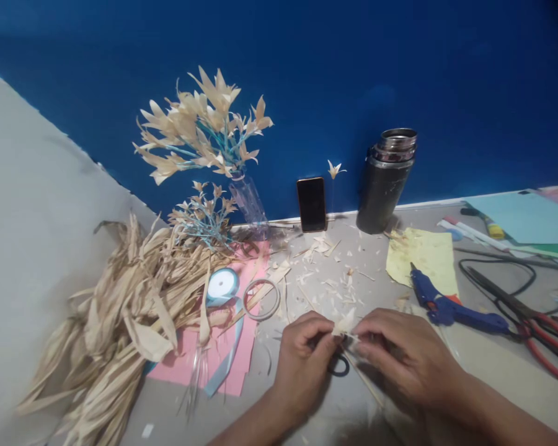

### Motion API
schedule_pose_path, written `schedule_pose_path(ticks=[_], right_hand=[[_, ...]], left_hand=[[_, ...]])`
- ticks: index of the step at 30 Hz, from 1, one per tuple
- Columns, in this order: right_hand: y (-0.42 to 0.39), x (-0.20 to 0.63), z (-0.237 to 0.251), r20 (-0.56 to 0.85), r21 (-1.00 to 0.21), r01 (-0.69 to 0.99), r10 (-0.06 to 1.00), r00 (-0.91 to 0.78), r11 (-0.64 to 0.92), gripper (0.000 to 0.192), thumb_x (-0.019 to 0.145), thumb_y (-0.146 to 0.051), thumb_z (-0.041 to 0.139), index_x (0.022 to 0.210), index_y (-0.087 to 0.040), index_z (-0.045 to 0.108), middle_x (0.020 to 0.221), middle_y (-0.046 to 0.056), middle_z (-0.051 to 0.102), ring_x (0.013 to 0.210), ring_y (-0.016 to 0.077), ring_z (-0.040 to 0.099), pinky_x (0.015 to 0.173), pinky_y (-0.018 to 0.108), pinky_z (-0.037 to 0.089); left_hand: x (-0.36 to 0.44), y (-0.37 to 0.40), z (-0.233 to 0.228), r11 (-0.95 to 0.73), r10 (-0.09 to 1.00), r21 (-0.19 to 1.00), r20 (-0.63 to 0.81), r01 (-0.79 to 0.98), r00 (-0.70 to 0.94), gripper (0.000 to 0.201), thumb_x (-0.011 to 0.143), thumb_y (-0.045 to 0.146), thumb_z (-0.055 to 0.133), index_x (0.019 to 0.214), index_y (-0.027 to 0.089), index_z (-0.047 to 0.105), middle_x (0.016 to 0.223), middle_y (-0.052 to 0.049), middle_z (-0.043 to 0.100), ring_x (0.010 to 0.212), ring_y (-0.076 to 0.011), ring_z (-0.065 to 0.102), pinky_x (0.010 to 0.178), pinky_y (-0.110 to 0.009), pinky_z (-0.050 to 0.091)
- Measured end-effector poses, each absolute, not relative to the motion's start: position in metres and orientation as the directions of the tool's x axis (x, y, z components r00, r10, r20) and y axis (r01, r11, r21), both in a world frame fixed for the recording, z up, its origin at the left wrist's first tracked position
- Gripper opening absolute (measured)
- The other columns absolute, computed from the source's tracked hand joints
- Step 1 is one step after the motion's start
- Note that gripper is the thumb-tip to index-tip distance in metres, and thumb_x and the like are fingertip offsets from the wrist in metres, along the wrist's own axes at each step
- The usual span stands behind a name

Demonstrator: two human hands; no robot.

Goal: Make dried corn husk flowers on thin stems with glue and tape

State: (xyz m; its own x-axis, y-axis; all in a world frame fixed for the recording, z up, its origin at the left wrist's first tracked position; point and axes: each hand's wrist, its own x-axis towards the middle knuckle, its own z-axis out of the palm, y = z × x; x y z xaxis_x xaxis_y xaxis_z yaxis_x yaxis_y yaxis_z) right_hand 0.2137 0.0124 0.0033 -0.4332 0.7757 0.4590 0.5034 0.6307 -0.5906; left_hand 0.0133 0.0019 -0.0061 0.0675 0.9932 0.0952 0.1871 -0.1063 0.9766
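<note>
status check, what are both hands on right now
Left hand and right hand both pinch a small husk piece between fingertips. Black scissors handle under them. Glue gun lies right, clear of hands.

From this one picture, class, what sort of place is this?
Probably a home craft table: a blue glue gun, a heap of dried husks, and finished husk flowers in a bottle.

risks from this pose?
The small pale husk flower is pinched between the left hand and the right hand; it looks thin and might tear. The blue glue gun lies close beside the right hand; a nudge seems possible. Black-handled scissors lie under the hands.
</note>
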Motion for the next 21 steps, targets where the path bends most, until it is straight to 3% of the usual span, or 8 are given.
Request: schedule_pose_path(ticks=[3, 6, 10, 13, 17, 21], right_hand=[[0.023, 0.225, 0.006, 0.366, -0.609, 0.590, 0.848, -0.384, 0.530, 0.024, 0.102, -0.031, 0.052, 0.087, -0.023, 0.068, 0.075, 0.002, 0.073, 0.065, 0.0165, 0.067, 0.062, 0.027, 0.046], [0.047, 0.238, 0.015, 0.185, -0.569, 0.728, 0.922, -0.340, 0.383, 0.026, 0.098, -0.035, 0.054, 0.079, -0.024, 0.068, 0.075, 0.002, 0.074, 0.066, 0.0197, 0.067, 0.060, 0.029, 0.042], [0.096, 0.238, 0.040, -0.023, -0.530, 0.795, 0.933, -0.360, 0.294, 0.023, 0.092, -0.032, 0.056, 0.077, -0.023, 0.071, 0.078, 0.004, 0.077, 0.071, 0.0207, 0.068, 0.062, 0.029, 0.042], [0.140, 0.221, 0.053, -0.152, -0.425, 0.878, 0.940, -0.307, 0.218, 0.020, 0.090, -0.027, 0.058, 0.078, -0.021, 0.072, 0.081, 0.005, 0.077, 0.075, 0.0199, 0.068, 0.062, 0.028, 0.040], [0.192, 0.192, 0.045, -0.191, -0.354, 0.922, 0.953, -0.235, 0.157, 0.015, 0.090, -0.023, 0.062, 0.085, -0.018, 0.076, 0.091, 0.008, 0.078, 0.086, 0.0217, 0.070, 0.066, 0.028, 0.042], [0.224, 0.171, 0.024, -0.239, -0.308, 0.950, 0.963, -0.127, 0.048, 0.020, 0.098, -0.032, 0.065, 0.103, -0.015, 0.073, 0.109, 0.009, 0.074, 0.098, 0.0231, 0.070, 0.083, 0.036, 0.055]], left_hand=[[0.012, 0.003, -0.004, -0.041, 0.999, 0.990, 0.038, 0.138, 0.022, 0.014, 0.081, 0.020, 0.071, 0.069, 0.019, 0.077, 0.066, -0.003, 0.065, 0.065, -0.0154, 0.060, 0.058, -0.024, 0.045], [0.012, 0.005, -0.002, 0.075, 0.997, 0.996, -0.075, 0.048, -0.001, 0.015, 0.077, 0.022, 0.074, 0.063, 0.017, 0.074, 0.061, -0.002, 0.061, 0.058, -0.0135, 0.056, 0.054, -0.023, 0.043], [0.016, 0.004, -0.001, 0.204, 0.979, 0.975, -0.204, -0.092, 0.004, 0.015, 0.070, 0.026, 0.079, 0.062, 0.015, 0.071, 0.060, -0.001, 0.060, 0.050, -0.0100, 0.051, 0.050, -0.022, 0.041], [0.018, 0.004, -0.001, 0.242, 0.970, 0.957, -0.243, -0.156, 0.013, 0.015, 0.068, 0.027, 0.080, 0.066, 0.015, 0.072, 0.059, -0.001, 0.060, 0.048, -0.0097, 0.050, 0.049, -0.022, 0.040], [0.015, 0.006, 0.000, 0.211, 0.977, 0.965, -0.214, -0.156, 0.000, 0.014, 0.070, 0.025, 0.076, 0.063, 0.014, 0.070, 0.058, -0.001, 0.062, 0.049, -0.0093, 0.050, 0.051, -0.022, 0.038], [0.012, 0.009, -0.004, 0.199, 0.979, 0.967, -0.205, -0.157, -0.022, 0.017, 0.071, 0.028, 0.075, 0.063, 0.014, 0.068, 0.059, -0.003, 0.064, 0.050, -0.0102, 0.049, 0.051, -0.023, 0.036]])
